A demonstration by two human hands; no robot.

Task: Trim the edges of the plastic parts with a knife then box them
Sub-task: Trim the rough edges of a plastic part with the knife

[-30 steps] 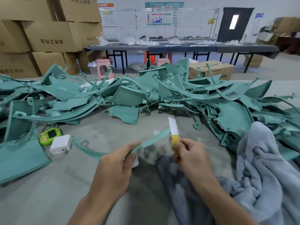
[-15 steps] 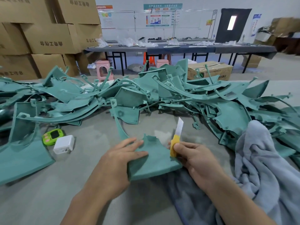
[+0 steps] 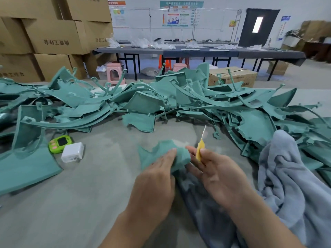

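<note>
Head view: left hand [image 3: 155,181] clutches blurred part [image 3: 162,152]; right hand [image 3: 217,176] pinches half-hidden knife [image 3: 200,149].

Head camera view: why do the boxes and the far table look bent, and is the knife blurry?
In the head view the wide-angle lens bows the long table and leans the stacked boxes; also there, the knife blade is smeared, likely by motion, and the door window glares white.
</note>
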